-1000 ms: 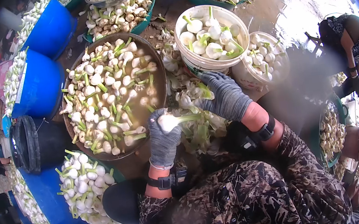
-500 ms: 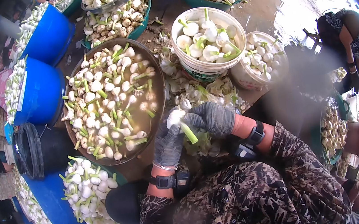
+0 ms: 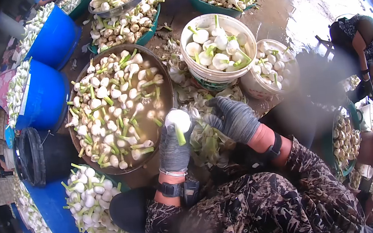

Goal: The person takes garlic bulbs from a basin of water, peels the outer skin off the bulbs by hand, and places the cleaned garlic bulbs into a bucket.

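A white garlic bulb with a short green stem sits in my left hand, its gloved fingers closed around it. The stem points down toward me. To the right, my gloved right hand is away from the bulb, with its thumb and bent fingers apart. Loose garlic skins lie heaped below and between the hands, and some reach close to the right fingertips. Left of my hands stands a wide round basin of murky water with unpeeled-looking garlic floating in it.
A white bucket of cleaned garlic stands ahead, beside a smaller pail of garlic. Blue tubs and a black bucket line the left. Another heap of bulbs is near my knee. A person bends at far right.
My right hand has moved off the bulb to the right. My left hand has turned the bulb, so its round white side shows more.
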The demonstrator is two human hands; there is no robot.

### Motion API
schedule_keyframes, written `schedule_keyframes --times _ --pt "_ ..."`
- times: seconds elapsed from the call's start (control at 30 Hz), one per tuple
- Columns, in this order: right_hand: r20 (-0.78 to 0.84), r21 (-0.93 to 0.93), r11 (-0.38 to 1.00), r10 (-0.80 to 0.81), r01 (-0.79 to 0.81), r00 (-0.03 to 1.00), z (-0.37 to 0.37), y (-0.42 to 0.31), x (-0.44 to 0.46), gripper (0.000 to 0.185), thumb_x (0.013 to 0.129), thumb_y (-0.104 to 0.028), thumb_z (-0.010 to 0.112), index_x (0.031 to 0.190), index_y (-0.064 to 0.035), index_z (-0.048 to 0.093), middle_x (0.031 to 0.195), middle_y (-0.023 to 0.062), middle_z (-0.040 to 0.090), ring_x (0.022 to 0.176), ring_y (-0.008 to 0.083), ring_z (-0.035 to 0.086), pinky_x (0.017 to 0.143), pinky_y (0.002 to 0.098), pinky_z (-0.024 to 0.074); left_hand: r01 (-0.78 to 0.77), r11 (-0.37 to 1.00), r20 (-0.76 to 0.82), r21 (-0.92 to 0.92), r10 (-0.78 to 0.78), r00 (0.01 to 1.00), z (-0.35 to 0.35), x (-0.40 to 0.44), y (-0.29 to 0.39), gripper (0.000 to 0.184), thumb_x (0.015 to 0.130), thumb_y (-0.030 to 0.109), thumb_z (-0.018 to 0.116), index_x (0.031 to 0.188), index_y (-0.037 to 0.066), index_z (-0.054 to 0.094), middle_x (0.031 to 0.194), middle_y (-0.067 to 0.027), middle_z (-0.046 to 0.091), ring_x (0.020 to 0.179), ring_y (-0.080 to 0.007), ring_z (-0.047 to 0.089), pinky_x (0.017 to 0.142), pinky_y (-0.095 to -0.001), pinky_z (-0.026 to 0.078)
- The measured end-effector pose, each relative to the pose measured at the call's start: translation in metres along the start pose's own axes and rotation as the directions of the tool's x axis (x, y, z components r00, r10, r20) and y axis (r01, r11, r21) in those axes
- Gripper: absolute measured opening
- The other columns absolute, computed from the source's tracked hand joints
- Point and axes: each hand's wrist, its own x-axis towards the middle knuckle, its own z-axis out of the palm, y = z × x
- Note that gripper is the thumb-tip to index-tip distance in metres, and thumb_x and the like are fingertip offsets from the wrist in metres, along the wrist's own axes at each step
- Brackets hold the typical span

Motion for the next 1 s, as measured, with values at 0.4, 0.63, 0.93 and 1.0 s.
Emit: schedule_keyframes --times 0.4,0.63,0.93,1.0 --pt "-0.126 0.274 0.960 -0.022 0.055 0.992 0.051 0.015 0.001 0.020 0.084 -0.021 0.068 0.089 -0.0023 0.063 0.075 0.0171 0.066 0.070 0.0338 0.065 0.066 0.0398 0.0520 0.204 0.219 0.137 -0.954 -0.287 0.948 0.012 0.001 0.020 0.052 0.088 0.018 0.070 0.134 0.005 0.048 0.127 -0.0093 0.055 0.116 -0.0217 0.053 0.100 -0.0347 0.044" --pt "-0.165 0.275 0.960 -0.002 0.047 0.986 0.041 0.012 -0.004 0.020 0.083 -0.020 0.069 0.093 -0.0047 0.062 0.075 0.0163 0.066 0.071 0.0351 0.065 0.064 0.0419 0.0511 0.139 0.427 0.014 -0.894 -0.283 0.959 0.024 0.002 0.026 0.053 0.090 0.019 0.067 0.136 0.004 0.044 0.127 -0.0093 0.055 0.116 -0.0199 0.052 0.101 -0.0330 0.043" --pt "-0.191 0.192 0.981 -0.005 0.042 0.982 0.047 0.047 0.011 0.016 0.081 -0.016 0.067 0.087 -0.0044 0.058 0.072 0.0198 0.062 0.070 0.0416 0.061 0.065 0.0478 0.0490 0.214 0.550 0.122 -0.807 -0.199 0.972 0.029 0.004 0.029 0.050 0.095 0.016 0.054 0.142 0.009 0.039 0.144 -0.0121 0.042 0.133 -0.0256 0.040 0.112 -0.0391 0.033" --pt "-0.194 0.101 0.995 0.036 -0.017 0.980 0.048 0.064 0.015 0.021 0.082 -0.021 0.066 0.091 -0.0035 0.061 0.077 0.0211 0.065 0.077 0.0418 0.063 0.070 0.0475 0.0505 0.215 0.812 0.160 -0.542 -0.151 0.975 0.028 0.008 0.029 0.050 0.097 0.020 0.047 0.144 0.005 0.036 0.149 -0.0140 0.036 0.138 -0.0271 0.032 0.117 -0.0423 0.024"
